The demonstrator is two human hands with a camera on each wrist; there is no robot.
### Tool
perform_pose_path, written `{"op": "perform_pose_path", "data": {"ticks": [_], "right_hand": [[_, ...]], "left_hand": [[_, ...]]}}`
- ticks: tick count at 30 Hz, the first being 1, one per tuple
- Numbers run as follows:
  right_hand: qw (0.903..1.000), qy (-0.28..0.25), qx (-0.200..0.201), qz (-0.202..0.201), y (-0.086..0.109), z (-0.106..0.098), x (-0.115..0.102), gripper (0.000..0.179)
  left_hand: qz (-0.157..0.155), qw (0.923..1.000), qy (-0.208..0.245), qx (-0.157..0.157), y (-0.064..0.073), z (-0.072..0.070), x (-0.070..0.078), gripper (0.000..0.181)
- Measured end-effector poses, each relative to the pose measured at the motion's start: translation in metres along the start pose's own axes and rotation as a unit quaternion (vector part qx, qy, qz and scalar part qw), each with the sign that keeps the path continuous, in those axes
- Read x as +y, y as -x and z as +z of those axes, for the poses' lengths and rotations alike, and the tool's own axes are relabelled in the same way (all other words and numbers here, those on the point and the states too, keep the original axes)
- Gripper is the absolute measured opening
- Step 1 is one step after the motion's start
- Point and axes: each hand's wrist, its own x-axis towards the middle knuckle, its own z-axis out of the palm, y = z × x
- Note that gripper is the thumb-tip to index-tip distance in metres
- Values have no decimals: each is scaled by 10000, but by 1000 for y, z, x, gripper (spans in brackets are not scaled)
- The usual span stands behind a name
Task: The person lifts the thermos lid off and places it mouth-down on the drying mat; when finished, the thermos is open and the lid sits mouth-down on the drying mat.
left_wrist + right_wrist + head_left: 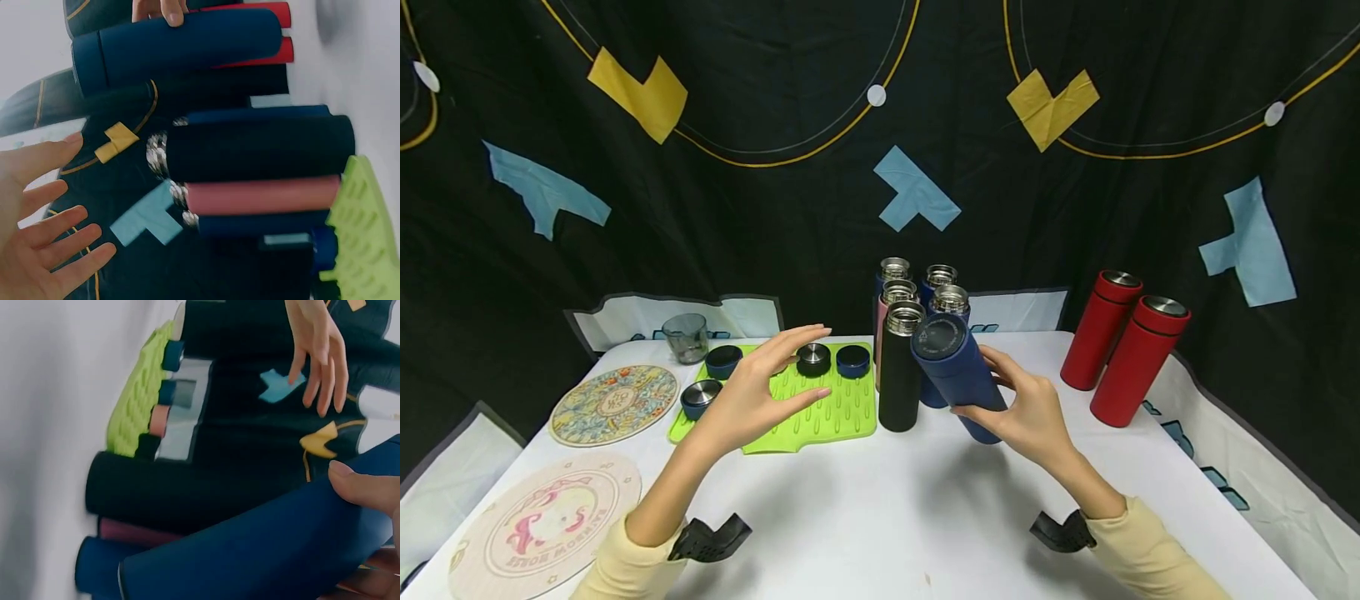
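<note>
My right hand (1030, 412) grips a navy blue thermos flask (966, 379), held tilted in the air with its dark capped top leaning toward me. In the left wrist view a seam shows near the cap end of that blue flask (181, 47). My left hand (748, 408) hovers with fingers spread and nothing in it, in front of the green mat (835, 421). Right behind the held flask stands a group of lidless flasks with bare steel necks: a black one (898, 383), a pink one (883, 333) and several blue ones, partly hidden.
On the mat lie several lids, among them a black lid (813, 360) and a navy lid (853, 362). A grey glass (687, 337) stands behind at left. Two round mats, one patterned (615, 404), one pink (550, 525), lie left. Two capped red flasks (1138, 362) stand right.
</note>
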Motion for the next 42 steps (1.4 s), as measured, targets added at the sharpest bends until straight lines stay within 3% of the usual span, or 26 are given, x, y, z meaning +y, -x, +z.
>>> {"op": "perform_pose_path", "data": {"ticks": [9,15,21,29,34,42], "right_hand": [[9983,326,-22,-485,-14,15,-24,81],[9958,537,-200,-721,-26,24,-40,80],[9909,927,-310,-930,-36,30,-52,78],[9869,1203,-568,-914,-41,32,-54,76],[9885,839,-821,-952,-41,29,-49,76],[9877,-411,-1182,-933,-46,27,-37,81]], "left_hand": [[384,9992,90,-96,-20,9,20,80],[625,9969,441,-165,-29,8,28,89],[612,9963,559,-236,-30,6,28,89],[682,9959,535,-265,-29,3,27,77],[739,9960,487,-148,-28,2,27,71],[1077,9932,410,132,-27,4,28,70]]}}
